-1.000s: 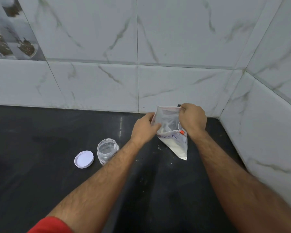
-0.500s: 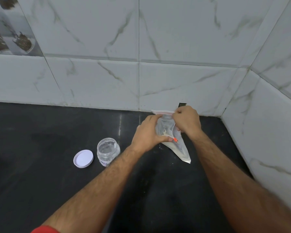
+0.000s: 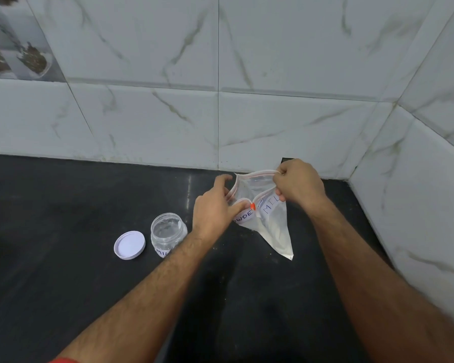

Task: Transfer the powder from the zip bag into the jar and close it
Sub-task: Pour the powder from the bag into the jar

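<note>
A clear zip bag with white powder in its lower corner is held above the black counter near the back right corner. Its red-lined mouth is spread apart. A white label on it reads "MIL" and "OWDE", and a small orange slider sits at the mouth's near edge. My left hand pinches the left side of the mouth. My right hand pinches the right side. A clear plastic jar stands uncapped to the left of the bag, partly behind my left forearm. Its white lid lies flat beside it on the left.
The black counter runs to white marble-patterned wall tiles at the back and on the right. A few specks of powder lie on the counter under the bag.
The bag's mouth has been pulled wider by both hands, and the label now faces the camera. Jar and lid have stayed where they were.
</note>
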A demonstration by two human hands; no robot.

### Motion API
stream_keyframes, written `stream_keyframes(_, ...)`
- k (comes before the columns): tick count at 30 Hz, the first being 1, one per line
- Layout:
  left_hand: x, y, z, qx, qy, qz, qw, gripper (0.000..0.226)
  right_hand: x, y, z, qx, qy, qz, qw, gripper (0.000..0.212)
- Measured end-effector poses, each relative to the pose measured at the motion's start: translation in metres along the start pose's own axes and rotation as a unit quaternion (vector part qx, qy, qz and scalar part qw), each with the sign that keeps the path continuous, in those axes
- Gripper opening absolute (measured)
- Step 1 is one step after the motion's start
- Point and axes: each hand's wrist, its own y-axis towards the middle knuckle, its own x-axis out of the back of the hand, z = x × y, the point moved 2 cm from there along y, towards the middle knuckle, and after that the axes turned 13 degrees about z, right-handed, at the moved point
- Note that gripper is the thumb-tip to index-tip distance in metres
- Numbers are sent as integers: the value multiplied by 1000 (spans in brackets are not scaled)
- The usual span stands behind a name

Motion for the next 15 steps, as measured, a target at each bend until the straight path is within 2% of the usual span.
stream_keyframes(2, 0, 1, -2, 6, 29, 7, 1000, 84, -1, -2, 4, 6, -45, -13, 999, 22)
stream_keyframes(4, 1, 1, -3, 11, 51, 5, 999, 83, -2, -2, 6, 6, -76, -33, 997, 20)
stream_keyframes(7, 2, -1, -3, 1, 79, 0, 997, 58, -4, -3, 6, 9, -92, -65, 994, 19)
stream_keyframes(10, 0, -2, -2, -22, 89, -4, 996, 29, -9, -3, 5, 7, -78, -55, 995, 20)
stream_keyframes(15, -3, 0, 6, -30, 113, 5, 993, 29, -11, -4, 6, 15, -76, -26, 997, 22)
